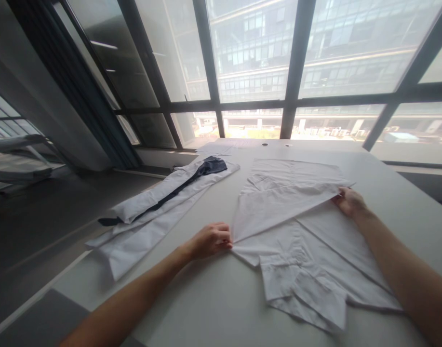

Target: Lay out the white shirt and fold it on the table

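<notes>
A white shirt [278, 207] lies spread on the white table, its upper part folded over in a flap. At the flap's left corner, my left hand [212, 239] pinches the cloth near the table surface. My right hand [349, 201] grips the right end of the same folded edge, with a cloth tip showing past the fingers. A sleeve end [303, 289] lies crumpled across the shirt's near part. Left of the shirt rests another white garment [144, 217] with a dark strip and a dark patch [214, 165].
The white table [192, 299] reaches back to tall windows, with two small round holes near its far edge. Thin white sheets [215, 147] lie at the back left. A dark curtain [79, 77] hangs left, and a grey surface [47, 320] is at the lower left.
</notes>
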Available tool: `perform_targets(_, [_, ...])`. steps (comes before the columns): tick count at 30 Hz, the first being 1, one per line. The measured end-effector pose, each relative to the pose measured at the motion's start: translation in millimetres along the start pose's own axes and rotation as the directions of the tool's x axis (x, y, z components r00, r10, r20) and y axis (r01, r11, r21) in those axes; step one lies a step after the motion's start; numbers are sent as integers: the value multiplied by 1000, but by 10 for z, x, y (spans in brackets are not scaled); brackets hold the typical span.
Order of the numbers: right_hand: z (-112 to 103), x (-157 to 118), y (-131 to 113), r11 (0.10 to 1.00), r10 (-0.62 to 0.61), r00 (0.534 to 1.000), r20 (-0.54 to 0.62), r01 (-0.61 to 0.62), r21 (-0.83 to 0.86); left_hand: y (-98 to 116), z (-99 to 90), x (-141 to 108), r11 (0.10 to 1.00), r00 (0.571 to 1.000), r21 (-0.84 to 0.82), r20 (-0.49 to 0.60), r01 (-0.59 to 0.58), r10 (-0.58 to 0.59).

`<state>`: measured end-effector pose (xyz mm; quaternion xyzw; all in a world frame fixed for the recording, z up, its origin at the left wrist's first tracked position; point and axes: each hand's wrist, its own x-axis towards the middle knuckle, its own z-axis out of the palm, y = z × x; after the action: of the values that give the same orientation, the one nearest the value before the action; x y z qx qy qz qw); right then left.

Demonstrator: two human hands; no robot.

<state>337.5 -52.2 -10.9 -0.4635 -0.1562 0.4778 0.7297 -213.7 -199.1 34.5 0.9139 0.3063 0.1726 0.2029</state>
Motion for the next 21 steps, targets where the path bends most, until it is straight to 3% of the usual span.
perform_targets(2, [13,-11,-7,1000,6,1000,-8,-6,24,-110,-47,-1,992,1000,-124,-5,10,-11])
perform_targets(4, [25,-14,-5,1000,0,1000,-10,0,31,-175,-110,41,977,990,-202,-107,69,-92])
perform_targets(7, [38,-14,4,1000,2,1000,-19,-1,20,-124,-206,233,978,934,-167,-311,127,-174])
perform_targets(9, [39,-11,11,1000,-2,1000,-16,3,15,-29,-225,449,991,931,-75,-343,109,-128])
perform_targets(12, [21,1,27,1000,-27,1000,4,27,0,49,-126,822,993,963,91,-262,79,-53])
perform_targets(15, [-11,21,39,999,-36,999,28,36,-8,-34,83,1096,961,977,225,-173,159,-122])
perform_targets(18, [-15,17,19,1000,-24,999,48,24,18,-184,280,1174,912,966,319,-80,258,-246])
perform_targets(21, [40,-27,-50,993,-67,992,111,55,106,-270,381,1132,885,953,362,-41,294,-300])
